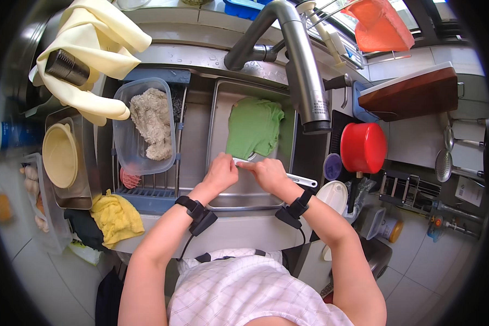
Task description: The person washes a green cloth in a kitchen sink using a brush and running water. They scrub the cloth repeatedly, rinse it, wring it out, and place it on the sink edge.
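Note:
My right hand point(267, 173) is closed around a slim white-handled tool point(303, 180), whose end with a hanging hole sticks out to the right. Its other end reaches my left hand point(220, 175), where the fingertips pinch together at the tip; the exact kind of tool is hidden by my fingers. Both hands are over the near part of a rectangular stainless steel tray point(244, 200) set in the sink. Beyond my fingers, a crumpled green cloth point(252, 126) lies on the tray's bottom.
A grey faucet point(305, 77) arches over the tray's right side. Left of it, a clear plastic tub point(124, 122) holds a shaggy beige cloth point(153, 118). Cream rubber gloves point(93, 45) hang at upper left. A yellow cloth point(118, 220) drapes the counter; a red pot point(362, 147) stands right.

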`<state>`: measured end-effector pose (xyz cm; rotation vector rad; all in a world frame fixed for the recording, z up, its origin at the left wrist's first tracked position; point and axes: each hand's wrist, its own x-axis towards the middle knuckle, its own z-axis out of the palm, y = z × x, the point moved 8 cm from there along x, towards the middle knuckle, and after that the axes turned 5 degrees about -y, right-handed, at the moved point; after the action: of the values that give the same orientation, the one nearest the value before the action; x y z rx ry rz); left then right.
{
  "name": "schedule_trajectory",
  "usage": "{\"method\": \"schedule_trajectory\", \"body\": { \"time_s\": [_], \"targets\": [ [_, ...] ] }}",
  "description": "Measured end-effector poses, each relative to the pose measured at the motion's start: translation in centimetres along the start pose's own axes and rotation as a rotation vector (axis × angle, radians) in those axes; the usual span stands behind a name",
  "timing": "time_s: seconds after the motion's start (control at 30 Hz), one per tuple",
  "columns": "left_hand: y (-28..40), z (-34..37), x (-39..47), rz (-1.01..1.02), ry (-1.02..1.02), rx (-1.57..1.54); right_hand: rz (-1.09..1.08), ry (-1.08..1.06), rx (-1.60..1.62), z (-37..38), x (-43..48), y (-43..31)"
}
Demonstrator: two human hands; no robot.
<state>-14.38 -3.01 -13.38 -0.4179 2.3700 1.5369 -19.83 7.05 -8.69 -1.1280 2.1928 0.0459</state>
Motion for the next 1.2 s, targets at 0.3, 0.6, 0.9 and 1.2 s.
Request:
{"method": "schedule_trajectory", "body": {
  "time_s": [0.3, 0.6, 0.9, 1.2],
  "targets": [
    [3.3, 0.9, 6.4, 0.240, 0.008, 0.759, 0.400, 0.211, 0.234, -5.4, -1.3, 7.0],
    [-0.1, 3.8, 2.0, 0.027, -0.156, 0.995, 0.464, 0.331, 0.207, -5.5, -1.8, 10.6],
    [-2.0, 4.8, -1.7, -0.223, -0.531, 0.904, -0.140, 0.322, 0.040, -1.3, 3.9, -0.1],
    [-2.4, 5.1, -1.1, -0.370, -0.684, 0.868, -0.018, 0.289, 0.000, -4.9, 5.8, 3.7]
  ]
}}
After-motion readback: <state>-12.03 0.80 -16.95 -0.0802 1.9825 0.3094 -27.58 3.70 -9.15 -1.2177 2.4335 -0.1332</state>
